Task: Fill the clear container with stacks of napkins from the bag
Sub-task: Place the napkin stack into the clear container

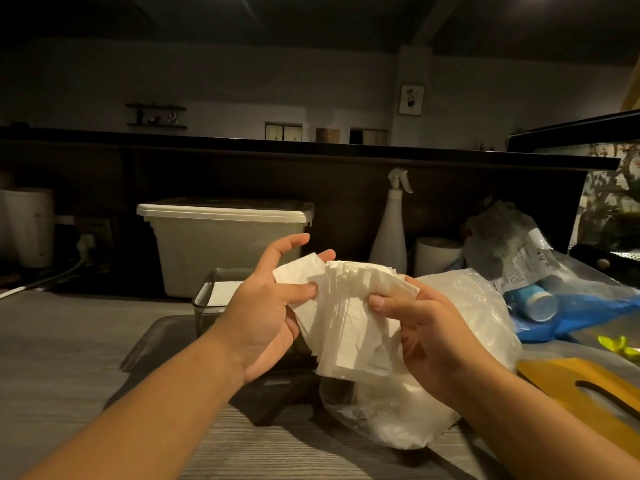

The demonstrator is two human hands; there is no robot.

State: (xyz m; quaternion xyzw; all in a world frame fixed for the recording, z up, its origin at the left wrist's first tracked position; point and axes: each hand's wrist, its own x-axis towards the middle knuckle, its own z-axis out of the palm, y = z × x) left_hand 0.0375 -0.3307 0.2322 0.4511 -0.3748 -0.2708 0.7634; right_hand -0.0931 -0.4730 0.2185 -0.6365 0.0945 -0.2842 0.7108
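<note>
The left hand [266, 317] pinches the napkin stack [349, 327] with its thumb in front and fingers behind; one finger sticks up. The right hand [429, 334] pinches the other side the same way. The stack is up in the air, in front of the bag [478, 306] and near the clear container [202, 299]. The napkins look light, soft and floppy, and they fan apart. It seems best to squeeze both sides flat.

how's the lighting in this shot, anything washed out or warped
Head view: the room is dim, with the ceiling and back wall nearly black. Head view: the napkin stack, held by the left hand and right hand, is brightest and slightly washed out. Head view: the wide-angle lens stretches the forearms toward the corners, and light catches the clear container on its rim.
</note>
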